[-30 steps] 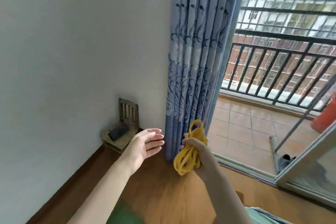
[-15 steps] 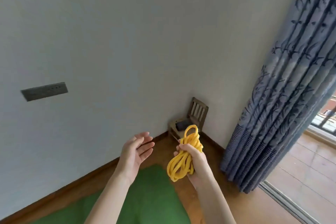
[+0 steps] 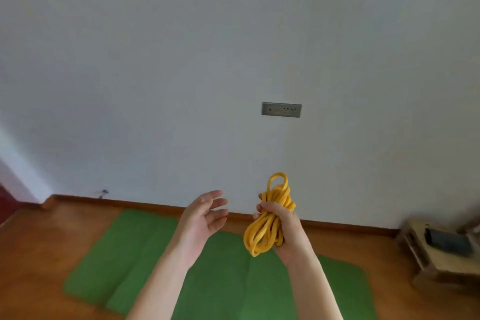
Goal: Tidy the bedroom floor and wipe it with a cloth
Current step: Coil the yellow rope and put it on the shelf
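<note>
My right hand [image 3: 284,228] grips a coiled bundle of yellow rope [image 3: 270,215], held upright in front of me with loops sticking out above and below the fist. My left hand [image 3: 202,218] hovers just left of it, palm turned toward the rope, fingers spread and relaxed, holding nothing. Both hands are raised above a green mat [image 3: 145,249] that lies flat on the wooden floor [image 3: 39,262] against the white wall.
A small wooden stool [image 3: 439,257] with a dark object on its seat stands at the right by the wall. A grey socket plate [image 3: 281,109] is set in the wall. A wooden skirting board [image 3: 145,204] runs along the wall's foot.
My view has swung left, away from the curtain and balcony door to the plain wall and green mat. The hands keep the same pose, the right one still gripping the rope.
</note>
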A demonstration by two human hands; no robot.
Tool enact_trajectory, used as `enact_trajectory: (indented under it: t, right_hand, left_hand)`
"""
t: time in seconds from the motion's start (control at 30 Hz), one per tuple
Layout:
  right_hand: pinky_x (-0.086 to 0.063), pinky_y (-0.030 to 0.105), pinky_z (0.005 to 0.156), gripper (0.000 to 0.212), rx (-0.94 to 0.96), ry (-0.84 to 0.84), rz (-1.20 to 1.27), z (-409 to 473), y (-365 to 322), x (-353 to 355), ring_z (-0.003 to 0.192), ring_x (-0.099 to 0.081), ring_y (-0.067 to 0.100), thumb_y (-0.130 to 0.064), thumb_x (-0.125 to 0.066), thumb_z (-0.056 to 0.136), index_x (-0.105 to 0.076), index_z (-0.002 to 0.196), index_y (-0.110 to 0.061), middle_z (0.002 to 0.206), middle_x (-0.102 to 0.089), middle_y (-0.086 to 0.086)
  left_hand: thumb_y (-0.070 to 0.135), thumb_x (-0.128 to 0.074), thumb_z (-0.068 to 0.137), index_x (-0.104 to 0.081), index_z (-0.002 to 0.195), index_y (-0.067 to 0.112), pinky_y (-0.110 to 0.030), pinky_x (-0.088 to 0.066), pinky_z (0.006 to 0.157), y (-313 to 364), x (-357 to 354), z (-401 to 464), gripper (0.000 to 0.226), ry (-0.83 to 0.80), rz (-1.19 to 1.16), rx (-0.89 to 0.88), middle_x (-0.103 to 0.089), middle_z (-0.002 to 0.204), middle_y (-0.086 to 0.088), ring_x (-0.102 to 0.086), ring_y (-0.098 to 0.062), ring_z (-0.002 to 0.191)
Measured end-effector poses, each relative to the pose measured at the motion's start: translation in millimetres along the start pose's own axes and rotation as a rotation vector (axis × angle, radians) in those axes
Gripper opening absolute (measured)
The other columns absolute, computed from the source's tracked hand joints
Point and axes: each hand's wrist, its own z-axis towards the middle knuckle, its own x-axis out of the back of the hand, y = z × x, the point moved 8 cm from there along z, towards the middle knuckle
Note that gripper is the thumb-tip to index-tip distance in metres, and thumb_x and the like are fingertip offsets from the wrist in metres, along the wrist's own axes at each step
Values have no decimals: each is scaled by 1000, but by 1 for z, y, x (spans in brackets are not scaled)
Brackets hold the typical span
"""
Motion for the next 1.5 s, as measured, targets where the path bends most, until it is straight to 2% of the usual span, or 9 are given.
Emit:
enact_trajectory:
  t: [0.33,0.5,0.7,0.8,0.9,1.07,1.17,1.27,1.5]
  right_hand:
    - [-50,27,48,35,-281,-378,-179,42,100,-165,54,-61,19,-9,-68,58,-61,92,-4,67,-62,8]
    - [-51,27,47,20,-435,-533,-232,47,152,-222,54,-62,17,-3,-60,78,-61,99,-3,67,-63,8]
    - [-52,26,47,17,-588,-631,-337,42,218,-262,55,-66,17,-4,-58,84,-63,100,-1,68,-67,9]
    - [-53,27,49,21,-646,-680,-396,35,249,-284,58,-66,17,-5,-60,84,-63,104,-2,71,-68,9]
    - [-54,28,50,21,-690,-717,-425,29,284,-314,59,-67,17,-7,-61,84,-65,104,-3,72,-68,9]
    - [-54,29,50,22,-734,-785,-457,19,345,-388,60,-67,18,-8,-61,84,-65,105,-3,73,-69,8]
    - [-55,29,52,22,-712,-831,-470,14,381,-448,63,-68,17,-9,-61,84,-65,106,-4,76,-69,8]
    - [-55,29,52,21,-709,-886,-467,4,414,-506,65,-68,18,-11,-61,85,-65,105,-6,78,-70,8]
    - [-56,31,56,20,-746,-911,-462,-3,485,-594,69,-69,19,-12,-61,84,-65,103,-9,81,-71,9]
  left_hand:
    - [14,-46,92,-58,114,8,-35,-51,80,84,178,-88,25,511,-70,-226,-65,106,-12,-64,-24,95]
    - [24,-54,79,-61,110,9,-37,-51,81,93,231,-141,35,754,-206,-352,-66,102,-11,-63,-25,94]
    - [22,-44,95,-59,110,13,-35,-52,81,76,281,-194,23,1023,-314,-456,-65,110,-12,-61,-28,104]
    - [19,-42,96,-58,109,13,-38,-50,87,77,303,-218,22,1086,-350,-508,-63,112,-13,-60,-28,105]
    - [21,-44,94,-58,111,13,-32,-55,77,83,336,-241,24,1143,-372,-562,-63,113,-13,-62,-26,103]
    - [38,-69,69,-59,111,13,-29,-58,70,112,406,-274,50,1197,-378,-631,-67,108,-12,-66,-26,97]
    - [26,-47,92,-58,113,15,-33,-54,82,138,460,-290,26,1203,-384,-657,-65,113,-10,-64,-23,101]
    - [23,-42,96,-58,113,18,-36,-48,91,170,512,-308,24,1191,-365,-675,-65,115,-7,-63,-22,105]
    - [17,-41,97,-57,115,18,-31,-53,82,221,613,-329,24,1189,-338,-662,-68,112,-5,-66,-19,101]
